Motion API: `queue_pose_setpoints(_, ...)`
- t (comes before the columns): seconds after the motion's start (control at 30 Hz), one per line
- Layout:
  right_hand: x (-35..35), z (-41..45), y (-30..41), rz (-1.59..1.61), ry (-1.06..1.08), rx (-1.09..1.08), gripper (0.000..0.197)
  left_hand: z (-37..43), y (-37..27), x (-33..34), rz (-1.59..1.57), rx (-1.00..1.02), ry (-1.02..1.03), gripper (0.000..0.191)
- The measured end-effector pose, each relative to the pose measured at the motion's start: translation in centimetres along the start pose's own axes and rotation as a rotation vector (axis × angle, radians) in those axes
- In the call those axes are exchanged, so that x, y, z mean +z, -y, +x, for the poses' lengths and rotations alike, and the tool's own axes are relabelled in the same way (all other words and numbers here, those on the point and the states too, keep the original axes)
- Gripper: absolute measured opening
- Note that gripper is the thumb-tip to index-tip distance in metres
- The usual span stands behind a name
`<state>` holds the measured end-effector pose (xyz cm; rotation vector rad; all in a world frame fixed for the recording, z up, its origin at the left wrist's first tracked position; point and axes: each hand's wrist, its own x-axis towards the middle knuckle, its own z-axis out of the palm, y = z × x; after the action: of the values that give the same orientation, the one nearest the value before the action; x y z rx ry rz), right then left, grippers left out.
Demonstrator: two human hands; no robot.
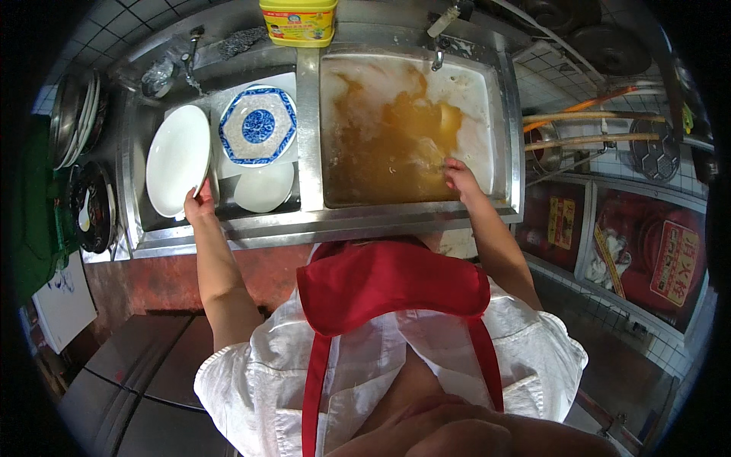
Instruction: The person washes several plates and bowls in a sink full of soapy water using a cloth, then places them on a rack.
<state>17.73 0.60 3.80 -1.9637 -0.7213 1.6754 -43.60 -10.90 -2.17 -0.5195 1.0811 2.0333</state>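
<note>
My left hand (200, 204) holds a white oval plate (178, 160) by its near rim, tilted over the left basin of a steel double sink (310, 131). Beside it in that basin lie a blue-and-white hexagonal patterned plate (258, 125) on a round white one, and a white dish (264, 187) nearer to me. My right hand (458, 176) is at the surface of the murky, foamy water (394, 131) in the right basin, its fingers bent. Whether its fingertips hold anything cannot be told. A pale, rounded shape (450, 119) shows in the water beyond it.
A faucet (191, 63) stands behind the left basin and another (438, 57) behind the right. A yellow tub (300, 23) sits on the back ledge between them. Stacked plates and pans (80, 123) stand at the left. Long wooden handles (594, 139) reach towards the sink's right edge.
</note>
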Motion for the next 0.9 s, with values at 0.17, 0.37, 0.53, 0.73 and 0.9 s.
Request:
queue_pose_setpoints(0.17,0.3,1.8,-0.1,-0.720,0.126,-0.617,0.056,0.7,1.4,-0.9,0.031,0.023,-0.021,0.024)
queue_pose_setpoints(0.37,5.2,2.4,0.0,-1.317,0.136,-0.560,0.065,0.0,1.6,-1.6,0.344,0.092,-0.100,0.030)
queue_pose_setpoints(0.53,7.2,6.5,-0.4,-1.546,0.376,-0.267,0.045,-4.9,3.5,2.4,0.595,0.172,-0.200,0.029)
queue_pose_setpoints(0.73,7.2,5.3,3.7,-1.395,0.183,-0.888,0.024,-16.3,16.1,10.3,1.465,1.086,0.491,0.038)
queue_pose_setpoints(0.9,3.9,10.2,0.1,-1.986,0.164,-1.413,0.033,-19.5,27.0,10.6,2.157,1.209,1.306,0.033)
